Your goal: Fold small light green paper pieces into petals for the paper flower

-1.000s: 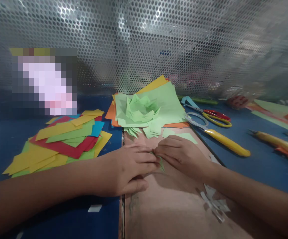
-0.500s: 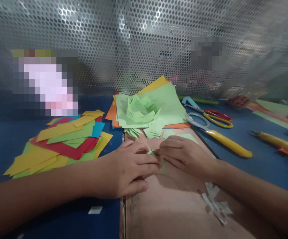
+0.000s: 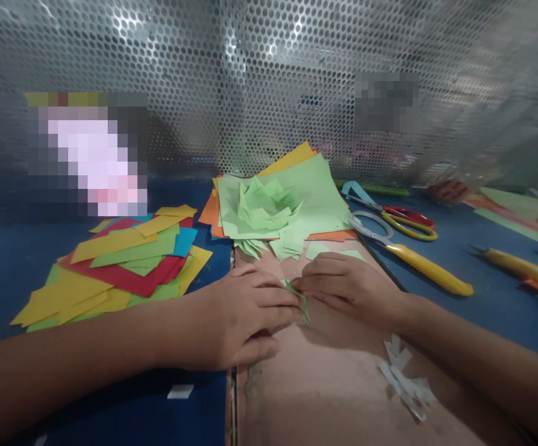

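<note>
- Right grip (image 3: pixel 346 286) pinched closed, you hold a small green paper (image 3: pixel 305 311) at center frame, likely to steady it.
- Your left grip (image 3: pixel 229 319) lies against it, probably bracing; any pinch is hidden.

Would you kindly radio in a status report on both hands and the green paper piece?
Left hand palm-down over green paper piece; right hand touching it. Piece partly hidden. White paper scraps off to the right, apart from it.
</note>
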Motion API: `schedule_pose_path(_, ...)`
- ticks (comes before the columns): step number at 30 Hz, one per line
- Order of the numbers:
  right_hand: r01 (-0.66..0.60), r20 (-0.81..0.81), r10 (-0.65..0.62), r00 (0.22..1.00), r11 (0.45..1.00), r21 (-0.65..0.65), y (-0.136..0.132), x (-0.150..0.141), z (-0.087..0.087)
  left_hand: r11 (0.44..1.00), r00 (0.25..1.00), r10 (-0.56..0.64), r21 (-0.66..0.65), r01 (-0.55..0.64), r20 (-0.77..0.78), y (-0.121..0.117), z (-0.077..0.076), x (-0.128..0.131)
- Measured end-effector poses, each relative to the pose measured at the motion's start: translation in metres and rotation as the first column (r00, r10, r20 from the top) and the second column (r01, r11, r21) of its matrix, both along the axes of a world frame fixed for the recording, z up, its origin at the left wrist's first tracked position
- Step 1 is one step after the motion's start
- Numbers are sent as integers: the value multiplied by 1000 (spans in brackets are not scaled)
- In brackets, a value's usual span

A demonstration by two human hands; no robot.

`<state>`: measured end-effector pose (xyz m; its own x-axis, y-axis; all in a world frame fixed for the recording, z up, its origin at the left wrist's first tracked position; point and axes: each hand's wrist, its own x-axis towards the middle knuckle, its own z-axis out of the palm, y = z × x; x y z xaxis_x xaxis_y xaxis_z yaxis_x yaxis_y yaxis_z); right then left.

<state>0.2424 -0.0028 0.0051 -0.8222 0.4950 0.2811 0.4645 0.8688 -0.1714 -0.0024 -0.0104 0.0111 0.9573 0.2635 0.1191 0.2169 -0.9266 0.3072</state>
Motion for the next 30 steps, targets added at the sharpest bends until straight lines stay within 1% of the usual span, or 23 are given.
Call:
schedule_pose_path(4,-51,10,51,999,999,13,1,1,1,1000,1000,2,12,-2,-2,-1,-1,-1)
schedule_pose_path(7,-48,15,48,999,999,2,2,1,3,1000,1000,-3,18,3,5,0,-1,-1)
schedule_pose_path(14,-94,-3,94,996,996,-11,4,4,2,995,996,85,40,-87,32,-2,-7,-3)
schedule_pose_path(19,-71,21,71,997,997,-16,3,4,2,990,994,109,89,-108,-5,-3,-5,-4)
schedule_pose_path(23,-64,36,65,997,997,-31,2,2,4,985,991,129,113,-131,29,-3,-1,-3)
schedule_pose_path(26,-28,-15,27,1000,998,-63,1,0,3,985,992,120,119,-124,38,-3,-1,-3)
schedule_pose_path(28,27,-92,-39,995,991,-131,1,-2,2,985,992,118,121,-121,35,-3,-2,-3)
schedule_pose_path(30,81,-158,-118,980,971,-223,-1,-5,-1,985,992,118,125,-121,32,-3,-3,-4)
